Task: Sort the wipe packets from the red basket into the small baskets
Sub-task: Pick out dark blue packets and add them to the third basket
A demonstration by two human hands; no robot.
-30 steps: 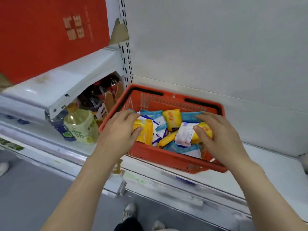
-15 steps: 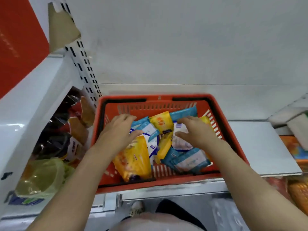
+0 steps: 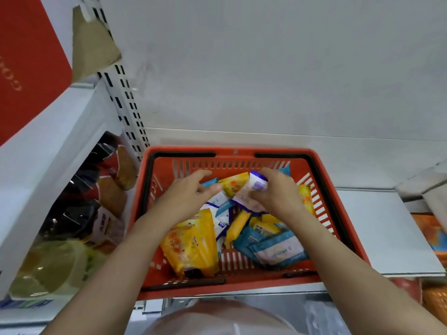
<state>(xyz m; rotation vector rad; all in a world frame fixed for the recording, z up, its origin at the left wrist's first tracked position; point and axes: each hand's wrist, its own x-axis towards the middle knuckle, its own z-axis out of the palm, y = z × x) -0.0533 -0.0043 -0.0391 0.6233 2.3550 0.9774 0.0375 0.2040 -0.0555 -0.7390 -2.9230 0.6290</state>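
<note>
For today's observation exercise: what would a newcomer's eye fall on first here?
The red basket on the white shelf, heaped with yellow, blue and white wipe packets. Both hands reach into it: the right hand grips a white packet, the left hand hovers over the pile.

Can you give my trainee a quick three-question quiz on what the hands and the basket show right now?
1. True or false: the right hand grips a white and purple packet.
2. Which packet lies nearest the front left of the red basket? A) large yellow packet B) blue packet
3. Fill in: the left hand holds ____.

Key: 1 true; 2 A; 3 nothing, its fingers loosely curled over the packets.
</note>
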